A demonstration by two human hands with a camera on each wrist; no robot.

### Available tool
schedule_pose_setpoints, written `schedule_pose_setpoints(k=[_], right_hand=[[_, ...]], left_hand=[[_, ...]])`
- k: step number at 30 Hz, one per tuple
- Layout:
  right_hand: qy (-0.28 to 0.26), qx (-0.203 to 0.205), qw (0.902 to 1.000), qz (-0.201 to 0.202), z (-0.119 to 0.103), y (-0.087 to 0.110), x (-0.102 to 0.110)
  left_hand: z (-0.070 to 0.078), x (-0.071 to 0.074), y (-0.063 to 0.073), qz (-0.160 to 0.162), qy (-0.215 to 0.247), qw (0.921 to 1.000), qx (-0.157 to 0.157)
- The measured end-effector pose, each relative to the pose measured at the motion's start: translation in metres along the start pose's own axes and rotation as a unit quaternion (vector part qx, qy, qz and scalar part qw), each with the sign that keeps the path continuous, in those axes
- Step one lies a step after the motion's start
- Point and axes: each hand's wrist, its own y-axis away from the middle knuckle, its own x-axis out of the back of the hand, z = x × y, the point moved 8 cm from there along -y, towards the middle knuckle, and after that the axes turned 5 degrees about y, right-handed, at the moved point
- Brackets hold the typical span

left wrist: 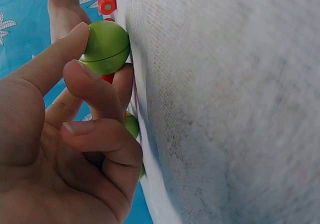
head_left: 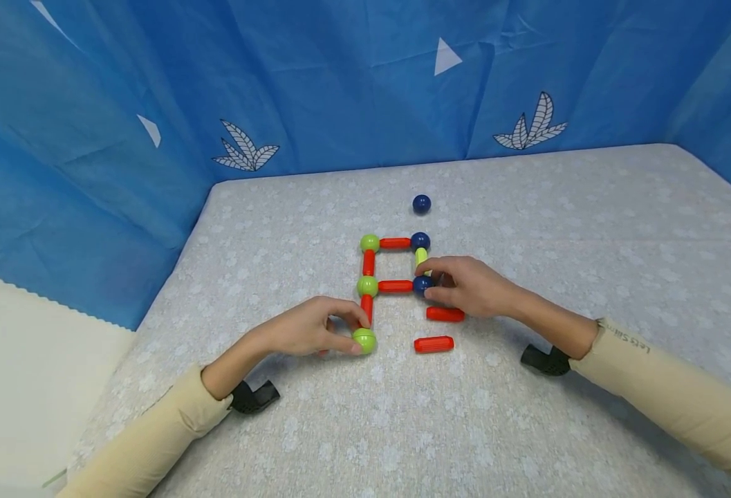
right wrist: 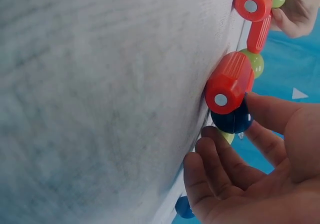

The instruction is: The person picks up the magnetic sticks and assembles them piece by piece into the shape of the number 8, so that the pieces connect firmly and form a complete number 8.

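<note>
My left hand (head_left: 318,325) pinches a green ball (head_left: 364,339) between thumb and fingers at the near end of a red rod (head_left: 366,310). That rod runs up to another green ball (head_left: 368,286), a corner of a flat square of rods and balls. Thumb and fingers of my right hand (head_left: 474,287) are around a dark blue ball (head_left: 423,285) at the square's near right corner. A yellow-green rod (head_left: 421,259) joins it to a far blue ball (head_left: 420,241). In the right wrist view, my right thumb touches the blue ball (right wrist: 233,120).
Two loose red rods, one nearer me (head_left: 433,344) and one beside my right hand (head_left: 445,314), lie on the patterned cloth. A loose blue ball (head_left: 422,204) sits beyond the square. Something red (head_left: 323,353) shows partly under my left hand. A blue curtain (head_left: 365,90) hangs behind.
</note>
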Motion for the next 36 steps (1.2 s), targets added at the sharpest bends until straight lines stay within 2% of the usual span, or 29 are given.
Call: schedule_pose_setpoints(k=[6, 13, 16, 23, 36], right_hand=[[0.011, 0.009, 0.9993, 0.035, -0.004, 0.01, 0.007], [0.019, 0.013, 0.9975, 0.067, -0.017, 0.035, 0.011], [0.012, 0.023, 0.998, 0.059, -0.023, 0.044, 0.007], [-0.013, 0.043, 0.9989, 0.01, -0.033, 0.057, -0.009], [0.036, 0.044, 0.9984, -0.003, -0.036, 0.056, -0.02]], left_hand=[[0.0, 0.0, 0.0, 0.002, 0.002, 1.0, 0.009], [-0.001, 0.0, -0.001, 0.0, 0.005, 0.9999, 0.013], [-0.002, 0.0, -0.001, -0.001, 0.006, 0.9999, 0.014], [-0.002, 0.0, -0.001, -0.003, 0.009, 0.9999, 0.013], [-0.001, -0.001, 0.0, -0.005, 0.01, 0.9999, 0.01]])
